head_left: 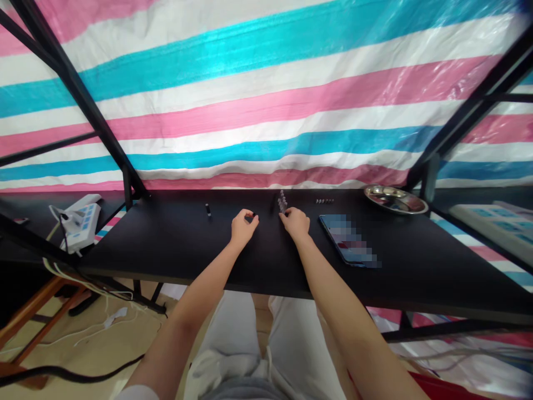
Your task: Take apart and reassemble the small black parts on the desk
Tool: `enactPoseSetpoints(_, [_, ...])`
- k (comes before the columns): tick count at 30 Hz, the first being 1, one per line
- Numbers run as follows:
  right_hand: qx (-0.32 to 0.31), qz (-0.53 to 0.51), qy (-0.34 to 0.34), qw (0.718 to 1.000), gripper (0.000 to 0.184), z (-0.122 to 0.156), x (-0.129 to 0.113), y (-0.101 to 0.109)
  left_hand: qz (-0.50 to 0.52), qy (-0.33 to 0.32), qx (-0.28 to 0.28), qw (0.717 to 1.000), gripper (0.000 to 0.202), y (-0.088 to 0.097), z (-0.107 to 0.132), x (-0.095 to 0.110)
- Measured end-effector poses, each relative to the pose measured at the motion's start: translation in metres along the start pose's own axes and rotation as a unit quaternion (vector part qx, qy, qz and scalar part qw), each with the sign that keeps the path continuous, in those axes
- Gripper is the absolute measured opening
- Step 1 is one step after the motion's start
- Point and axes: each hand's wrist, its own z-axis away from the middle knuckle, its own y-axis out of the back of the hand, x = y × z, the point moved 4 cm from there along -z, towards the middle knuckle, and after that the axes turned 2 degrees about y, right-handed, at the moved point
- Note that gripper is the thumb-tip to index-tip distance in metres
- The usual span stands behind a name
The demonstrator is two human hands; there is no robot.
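Clear strip (282,201), one, knobbly in outline, on or just above the black table (266,264), between the two hands in width and much nearer the right. Long axis: running away from the person, roughly square to the table's front edge, far end leaning slightly left; whether it lies flat or stands raised cannot be told. Right hand (297,223): at the strip's near end, thumb and fingertips drawn together, grip apparently closed on that end, leaving the length beyond it exposed on the far side. Left hand (244,229): to the left of the strip and apart from it, grip pinched, apparently about a small dark piece (254,215), too small to identify; from this grip the strip lies to the right and somewhat farther off. Governing relation: the sideways gap between the pinched piece and the strip, with bare table in it. Surrounding items: short dark tube with a pale end (208,210), left; row of small pieces (324,201), right of the strip; phone (347,241), near right; shiny metal dish (418,206), far right.
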Motion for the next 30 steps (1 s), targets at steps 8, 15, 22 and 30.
enactPoseSetpoints(8, [0.027,0.002,0.012,1.0,0.026,0.017,-0.006,0.014,-0.043,-0.03,-0.04,0.998,0.007,-0.023,-0.02,-0.002])
enactPoseSetpoints(15, [-0.03,-0.001,0.025,0.999,0.021,0.019,-0.012,0.017,-0.055,-0.055,-0.019,0.997,0.006,-0.053,-0.039,0.003])
enactPoseSetpoints(22, [-0.061,-0.015,0.029,0.998,0.023,0.02,-0.015,0.019,-0.144,-0.053,-0.016,0.988,0.006,-0.069,-0.046,0.007])
enactPoseSetpoints(30, [-0.077,-0.006,0.023,0.997,0.026,0.022,-0.018,0.023,-0.267,-0.019,-0.09,0.959,0.014,-0.078,-0.049,0.001])
